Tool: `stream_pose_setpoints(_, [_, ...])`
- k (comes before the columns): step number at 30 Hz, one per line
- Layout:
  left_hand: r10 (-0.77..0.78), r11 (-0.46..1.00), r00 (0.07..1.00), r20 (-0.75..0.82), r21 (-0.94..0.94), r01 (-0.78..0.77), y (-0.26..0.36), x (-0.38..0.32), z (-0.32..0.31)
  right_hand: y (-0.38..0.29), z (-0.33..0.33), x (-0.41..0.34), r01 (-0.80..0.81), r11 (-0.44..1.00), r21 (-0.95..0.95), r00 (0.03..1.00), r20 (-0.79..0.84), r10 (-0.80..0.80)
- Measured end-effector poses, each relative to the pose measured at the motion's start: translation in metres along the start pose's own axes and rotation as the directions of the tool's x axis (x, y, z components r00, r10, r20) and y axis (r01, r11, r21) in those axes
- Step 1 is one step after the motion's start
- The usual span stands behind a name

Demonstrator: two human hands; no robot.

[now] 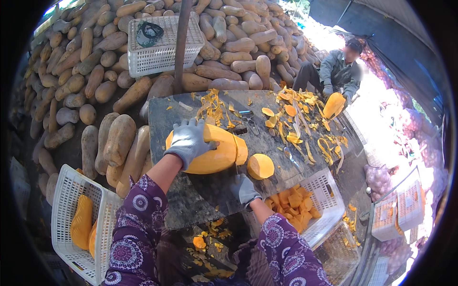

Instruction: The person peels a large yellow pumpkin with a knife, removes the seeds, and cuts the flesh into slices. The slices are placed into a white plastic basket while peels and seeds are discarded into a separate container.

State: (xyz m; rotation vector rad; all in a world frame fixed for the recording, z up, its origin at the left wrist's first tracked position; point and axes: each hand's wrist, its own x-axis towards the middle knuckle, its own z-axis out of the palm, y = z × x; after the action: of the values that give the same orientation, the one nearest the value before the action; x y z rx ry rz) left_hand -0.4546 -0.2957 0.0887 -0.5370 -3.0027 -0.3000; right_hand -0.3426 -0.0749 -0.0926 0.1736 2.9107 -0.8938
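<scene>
A large peeled orange squash [211,157] lies on its side on the dark, worn board table [200,193]. My gloved left hand [191,139] rests over its top and steadies it, fingers spread. A narrow cut runs across the squash near its right end. Below that cut, my gloved right hand [245,189] is curled at the near side of the squash; what it grips, perhaps a knife seen edge-on, cannot be made out. Just right of the squash sits a cut squash piece [260,166]. Beyond lie a peeler [247,116] and a small blue-and-white tool [290,156].
Orange peelings [300,114] cover the table's far right. A white plastic crate [331,200] of squash chunks stands at the near right, another crate [77,175] with peeled squash at left. Unpeeled squash [229,57] are heaped behind. A seated co-worker [338,71] handles a peeled squash.
</scene>
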Motion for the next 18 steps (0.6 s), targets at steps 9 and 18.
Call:
stream_pose_setpoints(9, [-0.007, 0.96, 1.0, 0.021, -0.279, 0.012, -0.055, -0.002, 0.003, -0.058, -0.09, -0.029, -0.528, 0.607, 0.594, 0.84, 0.468, 0.273])
stream_pose_setpoints(18, [-0.018, 0.943, 0.999, 0.028, -0.333, 0.026, -0.059, -0.001, 0.007, -0.021, -0.104, -0.07, -0.367, 0.437, 0.821, 0.917, 0.239, 0.32])
